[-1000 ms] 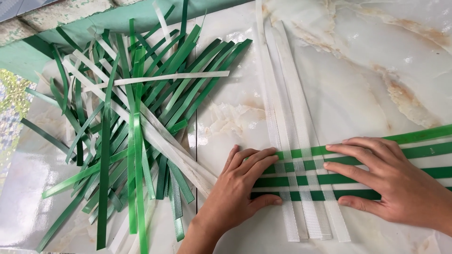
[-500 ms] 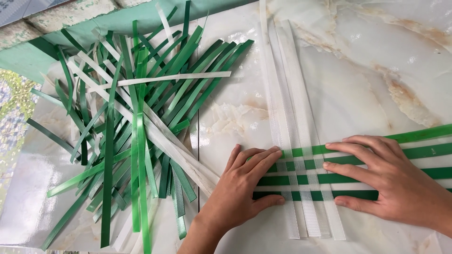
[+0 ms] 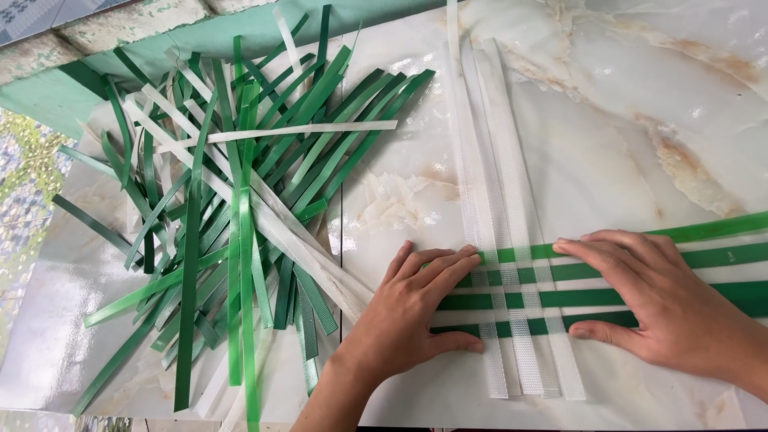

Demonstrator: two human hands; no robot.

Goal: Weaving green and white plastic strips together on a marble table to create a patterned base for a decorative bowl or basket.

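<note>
Your left hand [image 3: 416, 300] and right hand [image 3: 664, 300] lie flat, fingers spread, gripping nothing, pressing the woven green and white strips [image 3: 512, 300] between them onto the marble counter [image 3: 624, 120]; loose strips [image 3: 232, 216] lie beyond your left hand.

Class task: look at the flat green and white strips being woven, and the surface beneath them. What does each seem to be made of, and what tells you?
Green strips: probably plastic strapping, glossy, even in width.
White strips: likely the same kind of plastic, translucent, with an embossed mesh texture.
Surface: marble-patterned and shiny; stone or printed laminate, hard to tell.
Left hand and right hand press the weave flat.
</note>
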